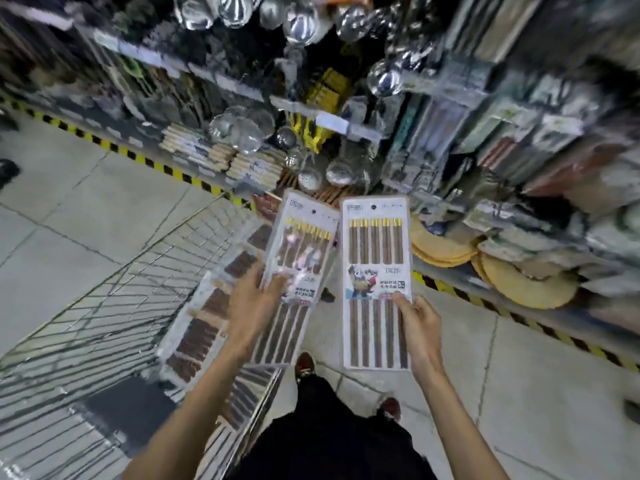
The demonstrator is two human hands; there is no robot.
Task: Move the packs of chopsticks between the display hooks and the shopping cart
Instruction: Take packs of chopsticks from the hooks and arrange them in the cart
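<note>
Grey tiled floor (86,216); crowded shelving (485,133); yellow-black hazard tape (138,157) along base.

Shiny metal utensils (301,26) hang high; round woven mats (526,289) stacked low right.

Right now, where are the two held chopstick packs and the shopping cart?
Left pack (304,245), head view, upper front.
Right pack (375,284), head view, printed label.
Shopping cart (114,306), head view, wire side.

The left pack (308,211) and right pack (377,211) are white, with brown, gold-tipped chopsticks (375,242). Yellow-and-black stripes (114,147) edge the grey floor (69,216). Far right, yellow mats (526,285).
</note>
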